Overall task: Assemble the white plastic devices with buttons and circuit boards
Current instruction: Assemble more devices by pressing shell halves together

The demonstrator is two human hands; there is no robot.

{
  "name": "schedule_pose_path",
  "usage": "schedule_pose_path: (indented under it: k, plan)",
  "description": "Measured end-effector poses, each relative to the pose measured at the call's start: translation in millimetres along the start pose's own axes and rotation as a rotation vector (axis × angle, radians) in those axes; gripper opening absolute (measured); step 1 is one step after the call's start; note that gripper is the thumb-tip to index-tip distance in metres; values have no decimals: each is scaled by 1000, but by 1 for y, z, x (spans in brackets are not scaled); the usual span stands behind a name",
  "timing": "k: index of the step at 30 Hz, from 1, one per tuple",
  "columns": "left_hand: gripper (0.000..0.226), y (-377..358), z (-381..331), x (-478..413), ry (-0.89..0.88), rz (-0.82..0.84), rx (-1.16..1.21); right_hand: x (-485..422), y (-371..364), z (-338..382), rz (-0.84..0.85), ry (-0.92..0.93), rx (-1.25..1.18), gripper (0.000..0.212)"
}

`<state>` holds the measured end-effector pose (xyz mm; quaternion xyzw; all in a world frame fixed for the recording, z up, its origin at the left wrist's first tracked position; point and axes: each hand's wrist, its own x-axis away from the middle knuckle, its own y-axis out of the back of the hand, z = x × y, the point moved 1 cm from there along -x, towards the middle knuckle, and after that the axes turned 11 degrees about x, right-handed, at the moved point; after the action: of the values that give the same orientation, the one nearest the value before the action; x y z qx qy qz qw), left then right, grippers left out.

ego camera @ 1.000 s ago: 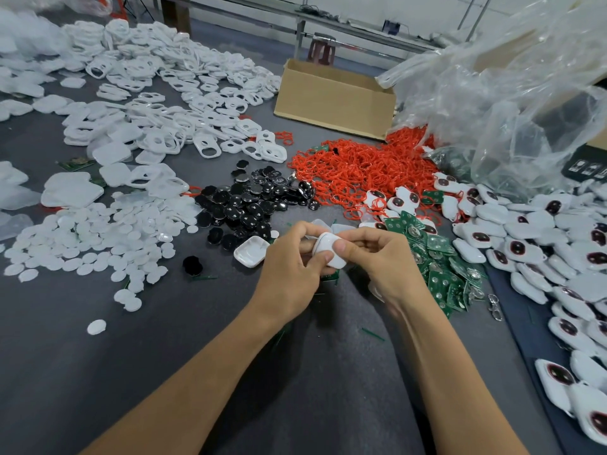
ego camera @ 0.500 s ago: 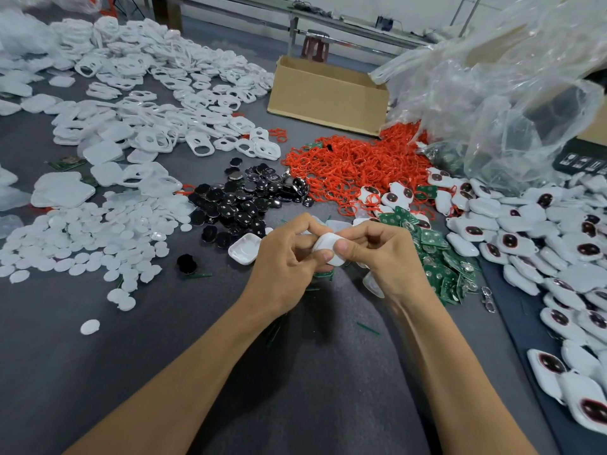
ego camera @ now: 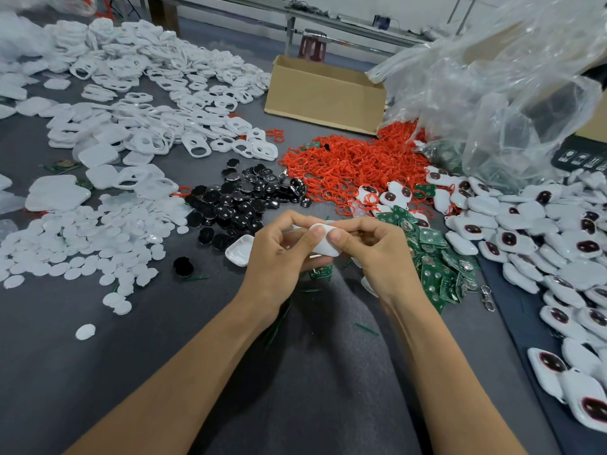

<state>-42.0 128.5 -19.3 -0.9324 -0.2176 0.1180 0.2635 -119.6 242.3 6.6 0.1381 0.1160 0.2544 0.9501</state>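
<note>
Both hands grip one white plastic device (ego camera: 323, 243) above the middle of the grey table (ego camera: 197, 356). My left hand (ego camera: 279, 257) holds its left side, thumb pressed on top. My right hand (ego camera: 371, 254) holds the right side, thumb pressed on the same face. Its underside is hidden by my fingers. A green circuit board (ego camera: 320, 271) lies just under the hands. An empty white shell half (ego camera: 240, 250) sits to the left of my left hand. Black buttons (ego camera: 243, 201) are piled behind it, and more green circuit boards (ego camera: 437, 257) lie at the right.
Red rubber rings (ego camera: 354, 162) are heaped behind the hands. Assembled white devices (ego camera: 532, 234) cover the right side. White discs (ego camera: 82, 241) and white frames (ego camera: 157, 103) spread over the left. A cardboard box (ego camera: 325, 96) and a clear plastic bag (ego camera: 492, 93) stand at the back.
Both hands keep their grip on the white device, with the thumbs pressing closer together on its top. The view has shifted slightly.
</note>
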Motion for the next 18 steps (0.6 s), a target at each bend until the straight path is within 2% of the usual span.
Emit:
schedule_pose_path:
  k: [5,12,18]
  plan:
    - [10,1,-1,-1,-21,-19,18,0,-2,-1,13,-18,-100,12]
    - [4,-2,0,1,-51,-36,-32,0,-6,1,-30,16,-14,12]
    - [10,-2,2,2,-102,-72,-97,0,-10,-2,-53,2,-24,17]
